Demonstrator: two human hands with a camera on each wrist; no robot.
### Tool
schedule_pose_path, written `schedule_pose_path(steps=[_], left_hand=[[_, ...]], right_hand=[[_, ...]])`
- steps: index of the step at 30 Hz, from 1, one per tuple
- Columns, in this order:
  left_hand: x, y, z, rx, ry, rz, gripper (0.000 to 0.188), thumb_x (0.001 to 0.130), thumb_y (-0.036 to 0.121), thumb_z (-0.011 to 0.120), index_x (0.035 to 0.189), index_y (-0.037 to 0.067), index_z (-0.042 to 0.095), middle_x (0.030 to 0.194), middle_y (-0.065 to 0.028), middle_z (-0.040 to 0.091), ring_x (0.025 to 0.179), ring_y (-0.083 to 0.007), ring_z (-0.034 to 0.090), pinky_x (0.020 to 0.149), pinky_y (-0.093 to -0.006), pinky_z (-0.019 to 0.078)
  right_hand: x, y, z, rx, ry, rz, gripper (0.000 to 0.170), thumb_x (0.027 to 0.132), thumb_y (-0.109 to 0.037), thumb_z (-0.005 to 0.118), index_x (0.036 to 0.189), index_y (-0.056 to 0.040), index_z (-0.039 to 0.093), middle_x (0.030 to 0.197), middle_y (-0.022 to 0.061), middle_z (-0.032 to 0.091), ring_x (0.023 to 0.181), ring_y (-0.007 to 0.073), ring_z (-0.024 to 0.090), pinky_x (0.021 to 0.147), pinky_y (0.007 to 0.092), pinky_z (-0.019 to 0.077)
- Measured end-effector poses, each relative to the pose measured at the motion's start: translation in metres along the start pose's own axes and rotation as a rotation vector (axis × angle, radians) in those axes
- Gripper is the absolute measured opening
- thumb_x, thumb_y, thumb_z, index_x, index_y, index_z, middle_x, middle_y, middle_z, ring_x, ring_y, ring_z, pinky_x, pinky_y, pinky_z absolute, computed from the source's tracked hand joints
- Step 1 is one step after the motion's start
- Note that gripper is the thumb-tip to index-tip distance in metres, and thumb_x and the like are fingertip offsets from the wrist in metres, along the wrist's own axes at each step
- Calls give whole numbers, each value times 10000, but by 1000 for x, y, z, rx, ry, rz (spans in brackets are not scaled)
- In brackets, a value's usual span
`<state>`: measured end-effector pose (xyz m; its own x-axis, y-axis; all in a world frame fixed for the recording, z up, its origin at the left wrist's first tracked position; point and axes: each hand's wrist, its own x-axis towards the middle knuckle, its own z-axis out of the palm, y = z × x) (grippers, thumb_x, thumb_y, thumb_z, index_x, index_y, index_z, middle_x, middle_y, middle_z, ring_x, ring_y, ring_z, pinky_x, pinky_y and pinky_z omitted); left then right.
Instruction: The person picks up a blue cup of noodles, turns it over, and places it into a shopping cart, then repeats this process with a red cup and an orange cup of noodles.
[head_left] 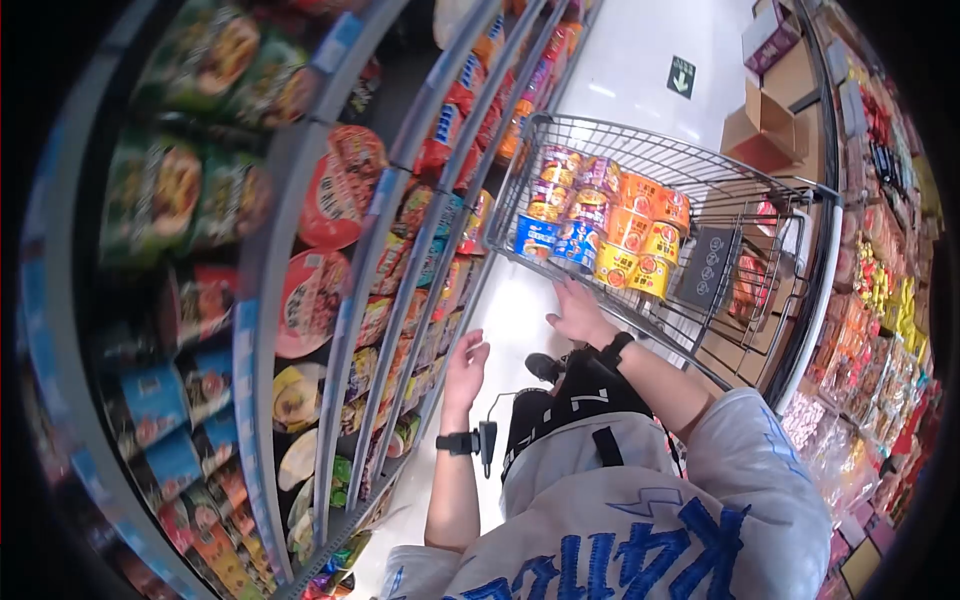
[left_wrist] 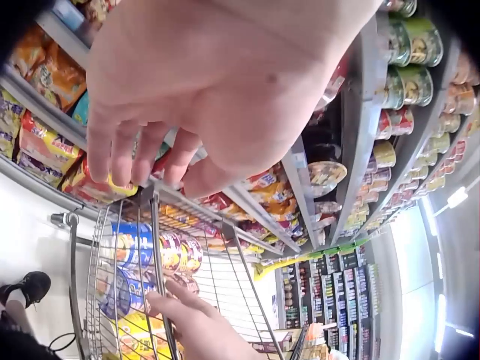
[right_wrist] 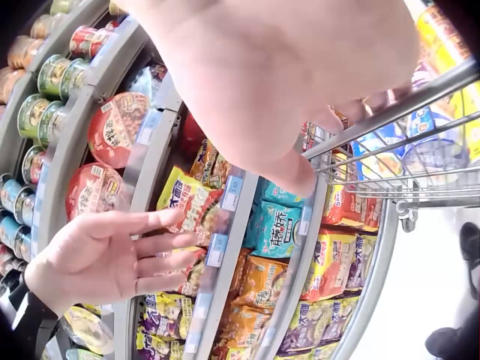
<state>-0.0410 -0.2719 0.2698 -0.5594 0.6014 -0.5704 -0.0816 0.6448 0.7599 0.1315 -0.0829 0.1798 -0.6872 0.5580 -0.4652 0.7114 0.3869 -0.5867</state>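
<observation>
My left hand [head_left: 465, 370] is raised between the shelves and the cart, holding nothing; its fingers are spread in the right wrist view, where the left hand [right_wrist: 112, 255] is before the noodle shelves. My right hand [head_left: 582, 315] is at the near side of the wire shopping cart [head_left: 690, 150]. In the left wrist view the right hand [left_wrist: 206, 330] has its fingers at the cart's rim; whether they touch it is unclear. Inside the cart stand several noodle tubs: purple ones [head_left: 603, 175], orange ones [head_left: 632, 230], blue ones [head_left: 578, 246] and yellow ones [head_left: 614, 266].
Shelves with red noodle bowls [head_left: 312, 300] and bagged noodles [right_wrist: 277, 229] run along the left. A dark box [head_left: 707, 265] lies in the cart. Beyond the cart are an open cardboard box [head_left: 765, 130] and a display of packaged snacks [head_left: 870, 330]. A floor sign [head_left: 682, 77] marks the aisle.
</observation>
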Motion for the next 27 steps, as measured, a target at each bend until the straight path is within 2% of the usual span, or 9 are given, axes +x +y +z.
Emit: schedule_pose_path(steps=[2,4,5,8,11,13,15,23,27], left_hand=[[-32,-23,-20,-63,29,-14,376,953,190,624,1282,13,584,1199,-115,647,1081,-191,604,950,-318,467],[-65,-35,-38,-61,28,-24,379,953,196,626,1281,10,584,1198,-110,648,1094,-193,602,956,-322,466],[-80,-43,-44,-43,67,30,349,961,212,630,1258,30,606,1087,-23,650,918,-116,577,813,-266,477],[-116,-70,-61,-116,117,-24,378,962,259,631,1281,59,598,1108,-34,650,979,-134,589,846,-294,488],[-145,-89,-72,-211,152,-13,389,962,272,632,1291,68,593,1124,-45,646,1004,-143,585,860,-308,489],[-165,-85,-76,-248,173,-18,387,962,246,635,1288,43,591,1145,-65,650,1029,-156,596,901,-307,475],[-177,-87,-81,-260,187,-20,403,955,240,644,1291,26,587,1167,-85,654,1043,-174,617,938,-307,466],[-208,-83,-116,-320,323,156,439,950,282,652,1303,33,575,1223,-113,645,1093,-195,620,949,-330,482],[-235,-20,-149,-417,426,297,419,955,210,653,1315,18,555,1214,-93,647,1088,-175,612,952,-316,487]], right_hand=[[-21,-10,3,-99,26,6,758,851,-367,656,1461,-16,373,1498,267,352,1412,403,312,1140,506,299],[-33,-20,4,105,-115,84,782,842,-402,660,1468,-29,375,1540,246,283,1447,391,240,1156,527,252],[-41,-27,3,103,-126,104,787,834,-409,667,1464,-32,384,1534,242,294,1443,390,250,1153,523,260],[-60,-43,6,110,-100,163,795,814,-436,678,1450,-41,412,1509,247,328,1429,393,283,1143,513,288],[-65,-41,29,147,-131,131,784,835,-450,658,1443,-13,425,1526,295,301,1422,409,310,1164,435,287],[-66,-48,40,126,-193,51,785,846,-470,655,1427,14,446,1531,321,284,1430,414,302,1174,382,277],[-77,-69,40,131,-210,-5,760,835,-473,675,1399,3,491,1507,321,330,1410,418,337,1167,389,289],[-83,-201,17,438,-335,-290,604,885,-335,712,1341,23,543,1373,185,563,1267,325,538,1050,382,432],[-74,-277,-11,629,-421,-459,565,909,-283,705,1350,25,532,1361,173,571,1271,286,536,1042,367,436]])
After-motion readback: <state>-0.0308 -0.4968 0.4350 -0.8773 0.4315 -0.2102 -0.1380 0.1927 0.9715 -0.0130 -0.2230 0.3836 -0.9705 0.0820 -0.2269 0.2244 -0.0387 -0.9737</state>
